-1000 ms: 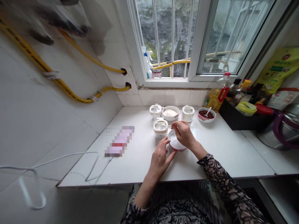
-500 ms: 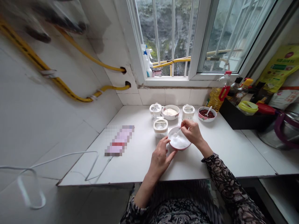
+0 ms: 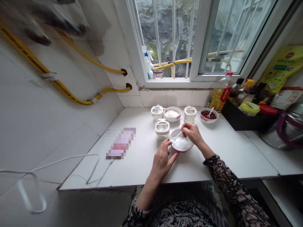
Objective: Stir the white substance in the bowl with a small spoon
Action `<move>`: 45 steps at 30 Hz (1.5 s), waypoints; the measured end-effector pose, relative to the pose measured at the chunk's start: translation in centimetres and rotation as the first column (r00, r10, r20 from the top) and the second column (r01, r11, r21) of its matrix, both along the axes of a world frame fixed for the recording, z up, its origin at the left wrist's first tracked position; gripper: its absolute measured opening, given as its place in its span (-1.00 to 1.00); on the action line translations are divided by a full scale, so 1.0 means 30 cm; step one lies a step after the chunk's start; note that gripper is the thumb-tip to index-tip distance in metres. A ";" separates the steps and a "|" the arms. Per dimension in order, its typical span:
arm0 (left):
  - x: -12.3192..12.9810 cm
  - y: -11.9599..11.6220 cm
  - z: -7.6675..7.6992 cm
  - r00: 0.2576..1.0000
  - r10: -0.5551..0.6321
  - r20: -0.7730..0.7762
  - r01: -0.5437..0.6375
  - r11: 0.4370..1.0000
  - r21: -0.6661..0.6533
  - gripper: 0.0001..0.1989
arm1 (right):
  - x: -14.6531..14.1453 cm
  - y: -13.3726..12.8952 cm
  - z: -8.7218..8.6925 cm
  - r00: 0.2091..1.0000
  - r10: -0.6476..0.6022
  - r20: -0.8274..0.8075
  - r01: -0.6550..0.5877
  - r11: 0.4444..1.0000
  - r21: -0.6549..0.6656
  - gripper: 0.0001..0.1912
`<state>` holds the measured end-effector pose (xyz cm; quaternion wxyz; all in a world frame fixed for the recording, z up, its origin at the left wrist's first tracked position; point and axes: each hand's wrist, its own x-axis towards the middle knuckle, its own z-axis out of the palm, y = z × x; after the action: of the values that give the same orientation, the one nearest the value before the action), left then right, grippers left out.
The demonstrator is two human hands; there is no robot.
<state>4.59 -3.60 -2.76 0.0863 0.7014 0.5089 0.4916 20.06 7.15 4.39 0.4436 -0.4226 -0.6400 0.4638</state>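
Note:
My left hand [image 3: 162,160] grips the near left side of a small bowl [image 3: 181,151], its thumb low on the front and its fingers at the rim. White powder [image 3: 184,144] fills much of this bowl. Between the pinched fingers of my right hand [image 3: 193,134] is a white spoon [image 3: 177,136], slanting down to the left over the powder. Just left of the bowl stands a lidded clear jar [image 3: 162,132]. Behind are two similar jars, one on the left [image 3: 157,113] and one on the right [image 3: 190,115], with a bowl of pale grains or powder [image 3: 172,118] between them.
A bowl of dark red beans [image 3: 208,121] with a spoon sits back right, near an oil bottle [image 3: 219,96] and a black rack [image 3: 233,117] of condiments. On the left lies a blurred-out pinkish phone-like object [image 3: 121,143] with a white cable [image 3: 93,173]. A metal pot [image 3: 272,134] stands far right.
The spoon in my right hand has swung from within the powder toward the bowl's left side and now shows more clearly. My left hand stays on the bowl.

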 end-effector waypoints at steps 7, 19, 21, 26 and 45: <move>-0.002 0.001 -0.006 1.000 -0.007 0.016 0.007 1.000 -0.019 -0.57 | 0.011 0.002 0.010 0.999 -0.031 -0.029 0.030 0.999 -0.009 -0.94; -0.003 0.000 -0.006 1.000 -0.005 0.004 0.005 1.000 -0.019 -0.58 | -0.013 -0.013 -0.001 0.997 -0.073 0.002 0.072 0.997 0.019 -0.92; -0.003 0.000 -0.008 1.000 -0.005 0.005 0.005 1.000 -0.015 -0.58 | -0.016 -0.017 -0.003 0.997 -0.070 0.043 0.069 0.997 0.025 -0.93; -0.004 0.000 -0.007 1.000 -0.002 -0.007 0.002 1.000 -0.020 -0.58 | -0.004 -0.016 0.005 0.994 -0.102 0.044 0.101 0.994 0.042 -0.92; -0.003 0.000 -0.006 1.000 -0.001 0.006 0.001 1.000 -0.020 -0.59 | 0.005 -0.002 0.001 0.972 -0.204 0.119 0.194 0.977 0.093 -0.93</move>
<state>4.49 -3.59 -2.94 0.0949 0.6994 0.5130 0.4885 20.22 7.10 4.41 0.4627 -0.4952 -0.6397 0.3627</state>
